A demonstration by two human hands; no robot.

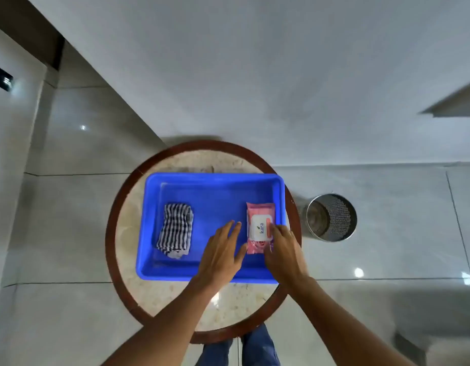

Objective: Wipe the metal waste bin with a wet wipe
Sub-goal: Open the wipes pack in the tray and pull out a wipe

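A pink pack of wet wipes (259,225) with a white lid lies at the right end of a blue plastic tray (212,188). My right hand (284,249) rests on the pack's right edge, fingers touching the lid. My left hand (223,253) hovers just left of the pack, fingers spread, thumb near its lower left corner. The perforated metal waste bin (331,217) stands upright on the floor to the right of the table, apart from both hands.
The tray sits on a small round table (175,305) with a stone top and dark wooden rim. A folded blue-and-white checked cloth (175,229) lies at the tray's left end. Glossy tiled floor surrounds the table; a wall runs behind it.
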